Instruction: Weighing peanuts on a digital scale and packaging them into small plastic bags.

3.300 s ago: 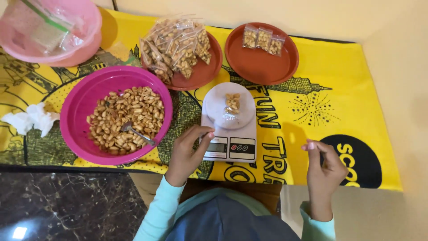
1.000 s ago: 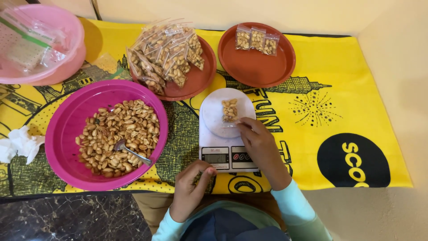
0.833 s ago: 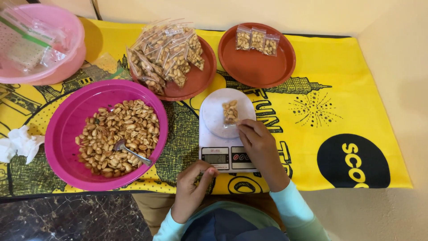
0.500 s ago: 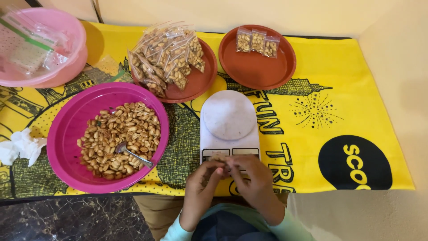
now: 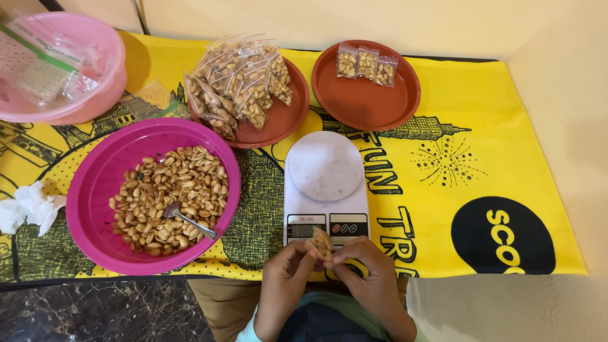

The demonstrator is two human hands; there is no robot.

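Low in the frame, left hand (image 5: 285, 278) and right hand (image 5: 367, 278) pinch a small peanut packet (image 5: 320, 242); sealing it looks underway, needing firm press along its mouth.

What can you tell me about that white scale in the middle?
The scale is a flat white kitchen scale, plastic by its look, lying level on the yellow cloth. A round pale platform fills its far half and has nothing on it. The near edge carries a small grey display and a dark button panel. Just in front, the left hand and right hand hold a small packet of peanuts.
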